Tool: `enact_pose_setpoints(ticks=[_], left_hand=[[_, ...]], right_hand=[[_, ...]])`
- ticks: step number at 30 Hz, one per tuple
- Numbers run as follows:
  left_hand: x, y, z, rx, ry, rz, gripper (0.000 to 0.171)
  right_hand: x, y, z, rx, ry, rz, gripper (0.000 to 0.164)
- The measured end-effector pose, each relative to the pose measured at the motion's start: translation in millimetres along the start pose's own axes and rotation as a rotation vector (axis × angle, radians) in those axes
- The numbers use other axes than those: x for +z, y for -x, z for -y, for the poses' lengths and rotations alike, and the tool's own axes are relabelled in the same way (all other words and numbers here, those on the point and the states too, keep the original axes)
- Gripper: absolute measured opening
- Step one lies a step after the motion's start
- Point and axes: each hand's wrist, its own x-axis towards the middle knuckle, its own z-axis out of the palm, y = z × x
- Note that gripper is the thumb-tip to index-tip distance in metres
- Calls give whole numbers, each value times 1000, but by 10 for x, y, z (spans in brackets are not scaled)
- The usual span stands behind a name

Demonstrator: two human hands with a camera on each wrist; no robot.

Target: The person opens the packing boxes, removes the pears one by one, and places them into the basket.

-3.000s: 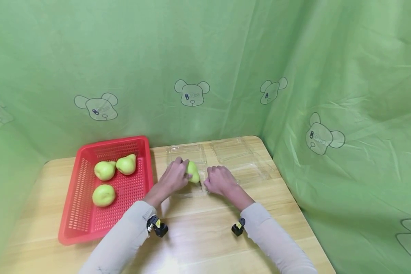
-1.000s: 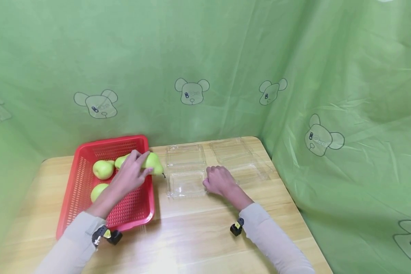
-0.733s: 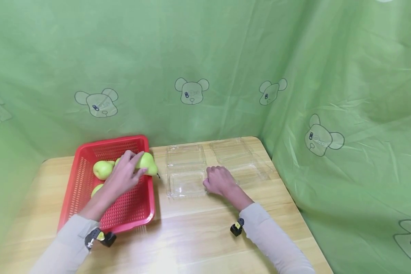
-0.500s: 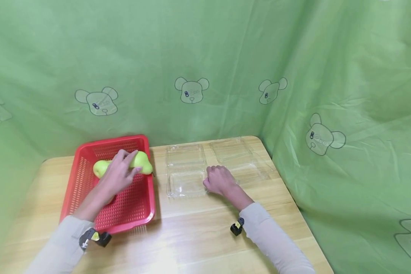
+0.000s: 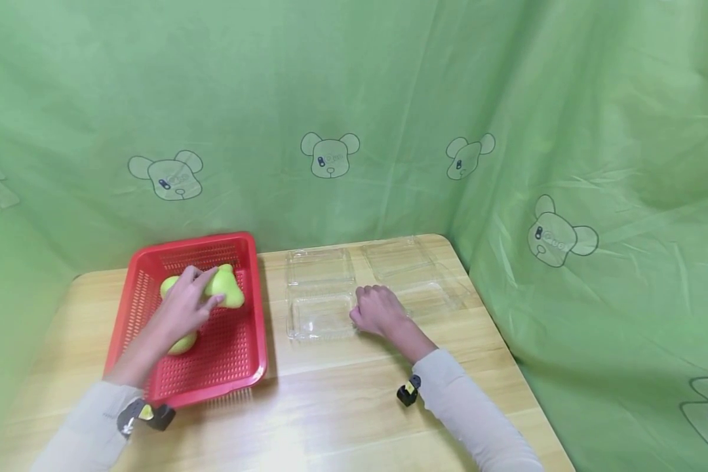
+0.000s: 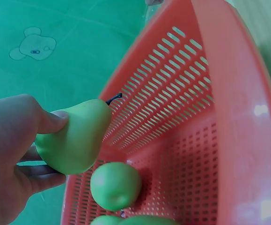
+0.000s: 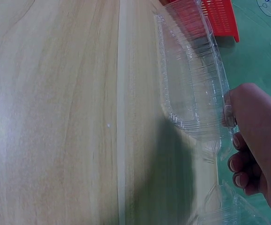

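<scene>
My left hand (image 5: 183,308) grips a green pear (image 6: 81,136) between thumb and fingers, over the red plastic basket (image 5: 259,347). The dark stem of that pear points away from the palm in the left wrist view. Below it in the basket lie other green pears, one of them a round-looking pear (image 6: 116,186); in the head view my hand and arm partly cover them. My right hand (image 5: 379,311) pinches the edge of a clear plastic clamshell container (image 7: 182,89), its thumb on the rim and its other fingers curled. The front left half of this container holds nothing.
Another half of clear plastic (image 5: 320,267) lies behind the near one, and more clear plastic (image 5: 398,257) is at the back right. The wooden table (image 5: 330,406) meets a green curtain (image 5: 377,98) at the back and right.
My left hand has carried the pear leftward from over the front left container half, across the basket's right rim, to above the basket. My right hand stays at the container's edge.
</scene>
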Motion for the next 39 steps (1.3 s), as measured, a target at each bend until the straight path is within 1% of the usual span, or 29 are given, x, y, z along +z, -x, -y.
enact_pose_setpoints(ticks=[6,12,17,22,27,31,37,39], left_hand=[[36,24,118,13,-28,23,62],[82,36,179,-17,-38,68,62],[123,37,211,-45,-33,101,62],[167,26,233,-39,-46,106,61],[211,0,256,-38,-61,115,61],[247,-9,265,-44,-59,139,62],[315,23,285,-54,-42,166,61],[340,39,297,-47,-49,165,60]], right_hand=[[-2,-1,-14,-1,-22,7,24],[-8,-2,-15,1,-2,4,23],[-20,2,-8,5,2,13,23],[-21,10,-11,0,2,14,23],[-28,7,-15,-8,-3,-5,23],[-31,7,-17,-8,0,-3,23],[-35,4,-9,-1,-21,3,23],[-37,3,-5,3,-31,9,23]])
